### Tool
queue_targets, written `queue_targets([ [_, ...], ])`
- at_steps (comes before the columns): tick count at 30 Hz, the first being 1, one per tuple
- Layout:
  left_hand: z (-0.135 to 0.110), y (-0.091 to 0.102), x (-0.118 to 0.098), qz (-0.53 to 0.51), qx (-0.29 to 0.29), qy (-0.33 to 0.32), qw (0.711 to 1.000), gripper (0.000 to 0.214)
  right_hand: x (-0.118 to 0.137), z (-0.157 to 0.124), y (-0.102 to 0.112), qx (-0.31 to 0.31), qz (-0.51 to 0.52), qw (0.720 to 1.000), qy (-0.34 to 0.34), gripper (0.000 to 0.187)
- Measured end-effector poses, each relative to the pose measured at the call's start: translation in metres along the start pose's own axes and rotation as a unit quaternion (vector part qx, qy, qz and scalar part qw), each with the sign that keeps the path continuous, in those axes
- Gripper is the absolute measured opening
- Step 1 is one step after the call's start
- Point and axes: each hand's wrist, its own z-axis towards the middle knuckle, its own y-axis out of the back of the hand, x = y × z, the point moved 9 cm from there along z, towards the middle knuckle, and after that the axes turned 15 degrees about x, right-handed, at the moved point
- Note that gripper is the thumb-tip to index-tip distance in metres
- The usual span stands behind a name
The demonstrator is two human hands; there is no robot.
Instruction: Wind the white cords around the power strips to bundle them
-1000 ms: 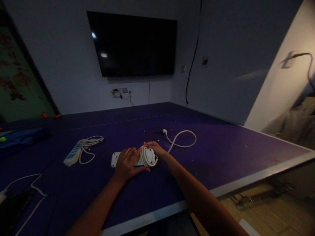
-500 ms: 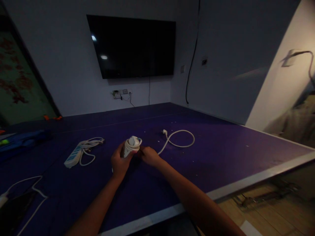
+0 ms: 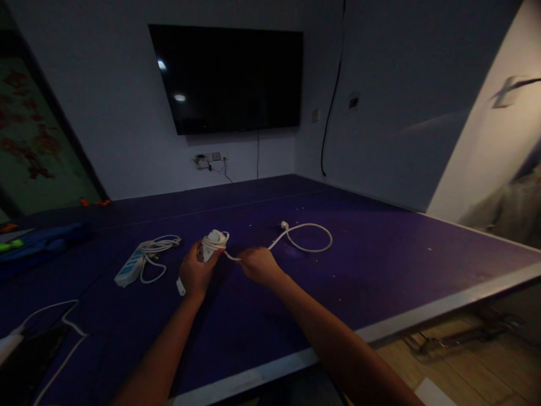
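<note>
My left hand (image 3: pixel 198 269) is closed around a white power strip (image 3: pixel 208 251), with turns of its white cord wrapped about the upper end. The strip's lower end pokes out beside my left wrist; the middle is covered by the palm. My right hand (image 3: pixel 258 265) grips the white power cord (image 3: pixel 232 257) a short way to the right, and a stretch of it runs between the two hands. Past my right fist the cord continues to a loop on the table and ends in a white plug (image 3: pixel 284 226).
A second power strip (image 3: pixel 132 265), with a bundled cord, lies left on the purple table (image 3: pixel 380 270). A dark device (image 3: pixel 34 361) with a white cable is at lower left, dark blue cloth (image 3: pixel 51 242) behind it. A television (image 3: pixel 236 79) hangs on the wall.
My left hand and the power strip have shifted left, away from my right hand. The cord between them is now exposed and stretched out.
</note>
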Motion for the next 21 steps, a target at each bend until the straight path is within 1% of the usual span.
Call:
queue_targets([
  [3,0.0,-0.004,0.0,0.033,0.021,0.005,0.999,0.068,0.008,-0.001,0.001,-0.008,-0.01,1.0,0.025,0.026],
  [5,0.001,-0.007,-0.004,0.057,0.038,-0.011,0.998,0.069,0.01,-0.002,0.003,-0.019,-0.019,0.999,0.035,0.027],
  [7,0.001,-0.011,-0.01,0.082,0.053,-0.045,0.994,0.067,0.01,-0.004,0.006,-0.036,-0.029,0.998,0.038,0.027],
  [11,-0.001,-0.015,-0.024,0.126,0.061,-0.123,0.982,0.062,0.008,-0.009,0.014,-0.083,-0.049,0.995,0.04,0.026],
  [15,-0.004,-0.022,-0.034,0.169,0.086,-0.171,0.967,0.063,0.006,-0.016,0.022,-0.136,-0.07,0.988,0.033,0.026],
  [17,-0.005,-0.028,-0.035,0.178,0.11,-0.18,0.961,0.06,0.005,-0.018,0.025,-0.158,-0.078,0.984,0.032,0.026],
  [21,-0.006,-0.037,-0.031,0.18,0.147,-0.168,0.958,0.054,0.002,-0.022,0.027,-0.187,-0.086,0.978,0.031,0.027],
])
